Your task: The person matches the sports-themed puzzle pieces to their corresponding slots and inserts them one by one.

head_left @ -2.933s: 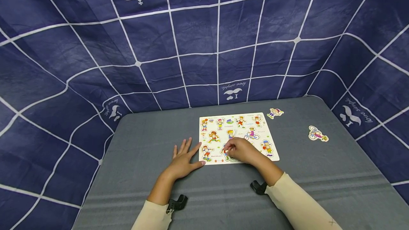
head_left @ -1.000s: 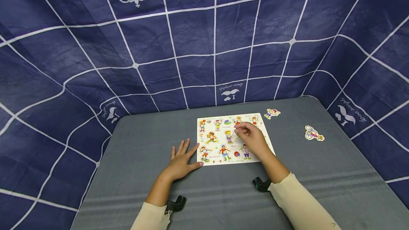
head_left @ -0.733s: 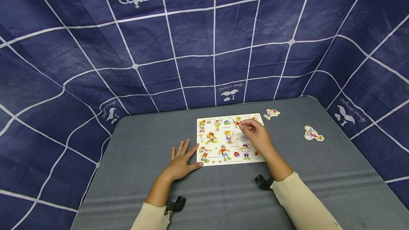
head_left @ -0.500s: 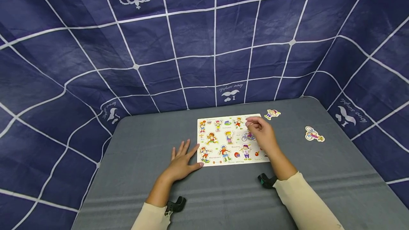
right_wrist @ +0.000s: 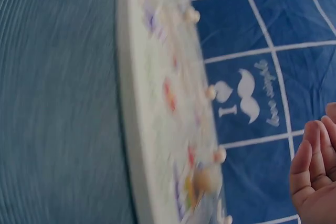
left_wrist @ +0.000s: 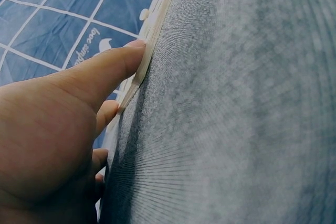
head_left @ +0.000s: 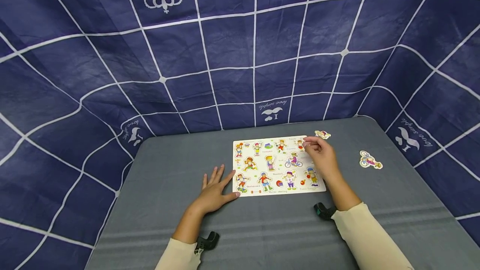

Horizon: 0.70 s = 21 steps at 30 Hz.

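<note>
A white wooden peg puzzle board (head_left: 262, 171) with several cartoon sports figures lies on the grey table. My left hand (head_left: 214, 191) rests beside it with fingers spread. Its thumb (left_wrist: 118, 66) and forefinger touch the board's left edge. Over the board's upper right corner hovers my right hand (head_left: 322, 157), close to the tennis figure (head_left: 300, 145). Its fingers (right_wrist: 314, 161) are loosely bent, with nothing seen between them. Just beyond it lies a loose puzzle piece (head_left: 323, 135), partly covered by the hand. Farther right is a loose cyclist piece (head_left: 370, 160).
Small round knobs (right_wrist: 191, 16) stand up from the board. A dark blue curtain (head_left: 225, 45) with white grid lines hangs behind and around the grey table (head_left: 262, 228). Each wrist wears a black camera (head_left: 208, 241).
My right hand has left the roller-skating figure at the board's lower middle and moved up and right across the board to its upper right corner. The left hand has stayed at the left edge.
</note>
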Available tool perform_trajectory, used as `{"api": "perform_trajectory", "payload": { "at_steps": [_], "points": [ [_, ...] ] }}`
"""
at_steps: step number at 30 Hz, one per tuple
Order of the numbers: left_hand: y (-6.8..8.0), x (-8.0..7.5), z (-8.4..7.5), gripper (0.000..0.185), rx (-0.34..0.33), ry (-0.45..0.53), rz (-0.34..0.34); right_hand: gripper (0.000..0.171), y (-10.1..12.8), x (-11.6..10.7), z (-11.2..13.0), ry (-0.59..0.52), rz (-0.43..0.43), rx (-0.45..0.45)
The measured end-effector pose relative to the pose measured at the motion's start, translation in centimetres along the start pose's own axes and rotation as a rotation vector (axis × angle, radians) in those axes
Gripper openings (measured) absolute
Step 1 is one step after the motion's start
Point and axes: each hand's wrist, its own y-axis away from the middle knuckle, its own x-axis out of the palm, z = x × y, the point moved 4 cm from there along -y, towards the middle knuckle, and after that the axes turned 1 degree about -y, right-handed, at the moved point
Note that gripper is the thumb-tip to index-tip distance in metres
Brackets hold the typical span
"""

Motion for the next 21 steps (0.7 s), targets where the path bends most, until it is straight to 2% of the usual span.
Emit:
{"api": "perform_trajectory", "payload": {
  "at_steps": [6,13,21],
  "points": [
    [0.0,0.1,0.1,0.081,-0.007,-0.001,0.007,0.026,-1.2,-1.1,-2.7,0.059,-0.032,-0.023],
    [0.0,0.1,0.1,0.080,-0.008,-0.005,0.003,0.025,-2.0,-1.9,-3.4,0.105,-0.024,-0.044],
    [-0.1,0.1,0.0,0.080,-0.007,-0.001,0.007,0.025,-3.6,-2.4,-4.4,0.119,-0.008,-0.018]
  ]
}}
